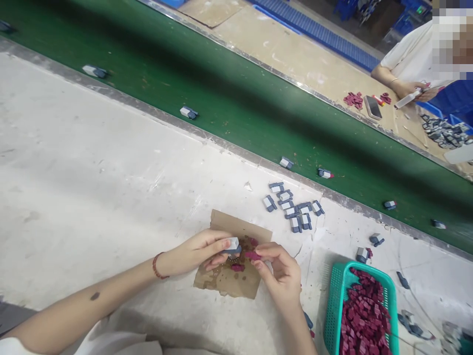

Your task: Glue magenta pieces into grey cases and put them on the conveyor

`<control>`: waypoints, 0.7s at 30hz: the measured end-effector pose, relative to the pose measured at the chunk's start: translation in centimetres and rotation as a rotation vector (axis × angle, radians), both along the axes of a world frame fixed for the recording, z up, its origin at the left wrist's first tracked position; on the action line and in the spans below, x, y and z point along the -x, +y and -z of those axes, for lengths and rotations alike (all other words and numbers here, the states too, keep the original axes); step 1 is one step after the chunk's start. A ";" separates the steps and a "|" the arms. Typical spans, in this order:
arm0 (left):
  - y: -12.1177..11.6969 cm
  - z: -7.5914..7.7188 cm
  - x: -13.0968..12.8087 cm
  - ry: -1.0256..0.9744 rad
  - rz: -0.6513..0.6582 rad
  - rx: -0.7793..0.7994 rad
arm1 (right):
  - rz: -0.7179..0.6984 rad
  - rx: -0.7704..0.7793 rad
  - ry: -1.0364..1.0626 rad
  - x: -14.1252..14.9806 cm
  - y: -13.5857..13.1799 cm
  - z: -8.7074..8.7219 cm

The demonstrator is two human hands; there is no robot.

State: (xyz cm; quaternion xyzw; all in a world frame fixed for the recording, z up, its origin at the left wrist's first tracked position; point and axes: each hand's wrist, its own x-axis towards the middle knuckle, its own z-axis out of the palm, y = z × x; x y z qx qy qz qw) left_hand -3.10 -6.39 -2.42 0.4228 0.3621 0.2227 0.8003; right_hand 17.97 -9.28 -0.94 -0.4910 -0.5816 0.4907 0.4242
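My left hand (211, 250) is closed around a small grey-and-white plastic part (232, 245), its white face turned up. Between the thumb and fingertips of my right hand (279, 268) is a small dark-red plastic piece (253, 255), a short gap away from the grey-and-white part. Both hands hover over a stained piece of cardboard (242, 291) on the white table. Another dark-red piece (237, 267) lies on the cardboard below them, and one more (253, 242) sits near the right fingertips.
Beyond the cardboard lies a cluster of grey-and-white parts (290, 209). A green basket (334, 296) full of dark-red pieces stands at right. A green conveyor belt (236, 116) crosses behind, carrying spaced parts. Across it, a person (410, 59) holds a white tool beside a phone (372, 107).
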 end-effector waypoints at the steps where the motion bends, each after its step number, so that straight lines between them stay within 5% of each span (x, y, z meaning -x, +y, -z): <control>1: -0.1 0.0 -0.1 -0.016 0.013 0.010 | 0.011 -0.007 0.014 0.0 0.0 -0.1; 13: -0.5 -0.5 -0.4 -0.046 0.135 0.045 | -0.088 -0.145 -0.124 0.4 0.2 -0.6; 21: -0.3 -0.4 -0.5 0.171 0.172 -0.196 | -0.160 -0.239 -0.222 0.5 0.0 -0.7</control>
